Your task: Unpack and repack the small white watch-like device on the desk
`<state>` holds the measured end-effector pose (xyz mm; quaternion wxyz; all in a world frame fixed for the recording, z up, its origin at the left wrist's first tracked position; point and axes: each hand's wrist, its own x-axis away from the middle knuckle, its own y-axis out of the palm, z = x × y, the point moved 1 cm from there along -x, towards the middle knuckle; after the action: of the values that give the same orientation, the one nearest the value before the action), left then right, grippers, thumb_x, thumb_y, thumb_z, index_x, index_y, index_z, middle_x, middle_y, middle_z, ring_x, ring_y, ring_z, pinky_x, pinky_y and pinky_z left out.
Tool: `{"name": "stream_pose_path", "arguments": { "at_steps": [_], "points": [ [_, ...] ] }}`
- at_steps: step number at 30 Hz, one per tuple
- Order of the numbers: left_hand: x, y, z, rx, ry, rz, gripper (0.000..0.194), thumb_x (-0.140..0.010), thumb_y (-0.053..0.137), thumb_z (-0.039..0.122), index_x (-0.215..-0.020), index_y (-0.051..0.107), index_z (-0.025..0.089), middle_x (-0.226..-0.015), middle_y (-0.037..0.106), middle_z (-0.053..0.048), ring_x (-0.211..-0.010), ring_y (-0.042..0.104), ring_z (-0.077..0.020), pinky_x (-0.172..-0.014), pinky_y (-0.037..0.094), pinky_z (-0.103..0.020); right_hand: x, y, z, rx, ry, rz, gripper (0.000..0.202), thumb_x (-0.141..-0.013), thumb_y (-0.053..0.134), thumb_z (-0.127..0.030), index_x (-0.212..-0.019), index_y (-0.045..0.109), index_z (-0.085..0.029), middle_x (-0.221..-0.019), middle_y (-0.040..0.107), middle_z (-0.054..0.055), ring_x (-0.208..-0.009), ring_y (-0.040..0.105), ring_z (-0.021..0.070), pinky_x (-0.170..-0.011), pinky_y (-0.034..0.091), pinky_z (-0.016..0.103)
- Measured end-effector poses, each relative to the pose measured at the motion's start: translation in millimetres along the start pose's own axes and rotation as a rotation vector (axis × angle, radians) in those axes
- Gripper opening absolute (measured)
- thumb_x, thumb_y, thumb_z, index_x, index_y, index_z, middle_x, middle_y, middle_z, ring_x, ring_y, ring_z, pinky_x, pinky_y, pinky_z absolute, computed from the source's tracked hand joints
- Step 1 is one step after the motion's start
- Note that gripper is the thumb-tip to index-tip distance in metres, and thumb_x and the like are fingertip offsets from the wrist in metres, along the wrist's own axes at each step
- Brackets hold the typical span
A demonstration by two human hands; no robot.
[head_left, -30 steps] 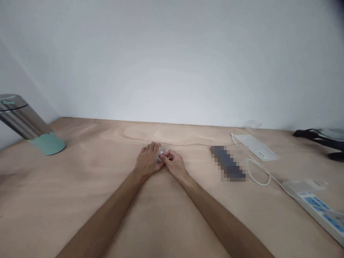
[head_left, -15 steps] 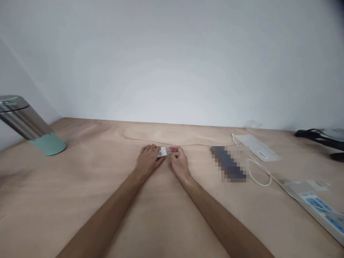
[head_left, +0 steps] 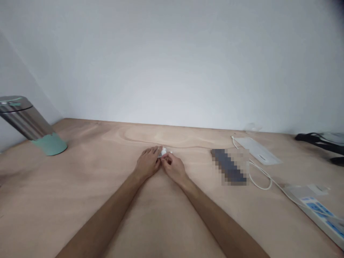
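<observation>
Near the middle of the wooden table, a small white item shows between my two hands, mostly covered by fingers. My left hand lies over its left side, fingers wrapped on it. My right hand is at its right and near side, thumb and fingertips pinched together close to the left hand's thumb. What the right fingertips pinch is too small to make out.
A steel and green tumbler stands at the left. On the right lie a blurred dark object, a white cable, a clear pouch, a power strip and black straps. A wall rises behind.
My right hand has moved left and slightly nearer, its fingers closing into a pinch beside my left hand. Less of the white item shows. The view has shifted slightly.
</observation>
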<state>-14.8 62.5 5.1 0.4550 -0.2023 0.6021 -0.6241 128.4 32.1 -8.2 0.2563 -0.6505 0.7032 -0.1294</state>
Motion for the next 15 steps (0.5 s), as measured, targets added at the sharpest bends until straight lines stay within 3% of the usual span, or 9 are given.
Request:
{"name": "stream_pose_path", "arguments": {
  "at_steps": [7, 15],
  "points": [
    [-1.7, 1.4, -4.1, 0.075, -0.013, 0.002, 0.05, -0.085, 0.046, 0.02, -0.135, 0.047, 0.017, -0.136, 0.053, -0.007, -0.123, 0.049, -0.0224, -0.108, 0.039, -0.04, 4.1, -3.1, -7.4, 0.111, -0.007, -0.051, 0.017, -0.086, 0.048, -0.031, -0.093, 0.06, -0.022, -0.073, 0.062, -0.002, -0.066, 0.053, 0.011, -0.061, 0.032, 0.022],
    [0.7, 2.3, -1.6, 0.024, 0.015, 0.0, 0.051, -0.088, 0.044, 0.022, -0.139, 0.042, 0.019, -0.136, 0.052, -0.008, -0.123, 0.049, -0.0241, -0.107, 0.039, -0.042, 3.2, -2.0, -7.4, 0.15, 0.001, -0.054, 0.018, -0.087, 0.048, -0.031, -0.093, 0.061, -0.021, -0.075, 0.064, -0.001, -0.066, 0.053, 0.0112, -0.061, 0.032, 0.022]
  ]
}}
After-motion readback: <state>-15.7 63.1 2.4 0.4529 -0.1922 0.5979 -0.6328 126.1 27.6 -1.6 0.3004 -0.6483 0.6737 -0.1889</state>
